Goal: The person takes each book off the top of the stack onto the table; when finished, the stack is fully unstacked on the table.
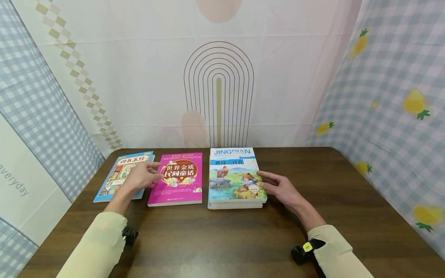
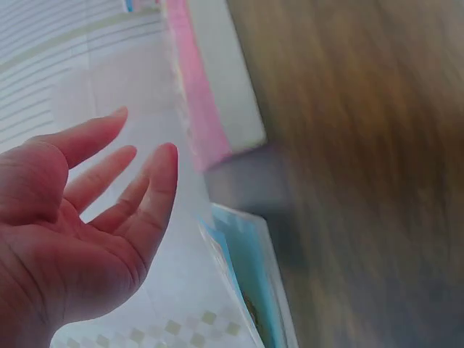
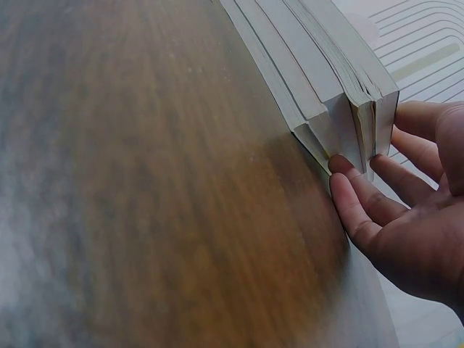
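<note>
My left hand (image 1: 140,177) is over the gap between a blue-edged book (image 1: 116,172) and a magenta book (image 1: 175,195). In the left wrist view its fingers (image 2: 156,185) are spread and apart from the magenta book (image 2: 228,87), with nothing between them. A stack of books (image 1: 224,193), its top cover showing a painted pond scene, stands right of the magenta book. My right hand (image 1: 283,191) is at the stack's right side. The right wrist view shows its fingertips (image 3: 341,164) touching the side of the stacked books (image 3: 319,72), several spines or page edges visible.
All the books lie toward the back of a dark brown wooden table (image 1: 208,239). A pale cloth (image 1: 149,88) with printed arches hangs behind it. Checked cloth (image 1: 393,127) with yellow fruit prints hangs on the right.
</note>
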The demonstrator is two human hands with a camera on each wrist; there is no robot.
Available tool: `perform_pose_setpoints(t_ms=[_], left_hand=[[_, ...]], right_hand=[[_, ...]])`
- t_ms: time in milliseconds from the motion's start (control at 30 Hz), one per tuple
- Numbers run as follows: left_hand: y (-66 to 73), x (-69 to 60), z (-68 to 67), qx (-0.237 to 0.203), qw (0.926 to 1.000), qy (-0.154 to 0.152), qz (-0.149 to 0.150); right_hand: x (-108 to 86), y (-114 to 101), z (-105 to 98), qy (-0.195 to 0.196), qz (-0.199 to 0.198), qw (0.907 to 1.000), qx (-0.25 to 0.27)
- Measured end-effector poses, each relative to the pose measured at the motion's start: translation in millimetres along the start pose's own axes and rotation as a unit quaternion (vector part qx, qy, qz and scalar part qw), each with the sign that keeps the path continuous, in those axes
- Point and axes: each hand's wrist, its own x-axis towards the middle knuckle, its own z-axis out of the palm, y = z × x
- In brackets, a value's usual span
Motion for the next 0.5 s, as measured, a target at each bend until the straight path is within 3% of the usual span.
perform_pose_setpoints(t_ms=[200, 500], left_hand=[[14.2, -4.3, 5.3, -0.024, 0.9982, -0.024, 0.05], [22.8, -8.8, 26.6, -0.056, 0.9942, -0.061, 0.068]], right_hand=[[0.4, 0, -2, 0.002, 0.001, 1.0, 0.0], [1.4, 0, 2, 0.018, 0.006, 0.9998, -0.009]])
